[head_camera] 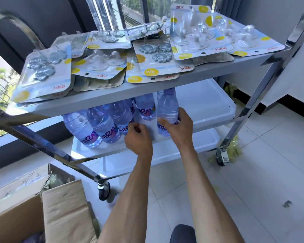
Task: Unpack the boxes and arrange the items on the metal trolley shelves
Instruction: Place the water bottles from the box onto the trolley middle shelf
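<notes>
A metal trolley (218,71) stands before me with three shelves. Its top shelf is covered with several blister packs of hooks (163,55). On the middle shelf (209,109) stand several clear water bottles (102,127) in a row at the left. My right hand (175,125) grips one upright water bottle (168,106) at its lower half, right of the row. My left hand (139,139) hovers just left of it with fingers curled, holding nothing, close to the base of a neighbouring bottle.
An open cardboard box (56,207) sits on the floor at the lower left, with shredded paper filling inside. Green paper shreds (235,148) lie by the trolley's right castor. A window runs behind the trolley. White tiled floor spreads to the right.
</notes>
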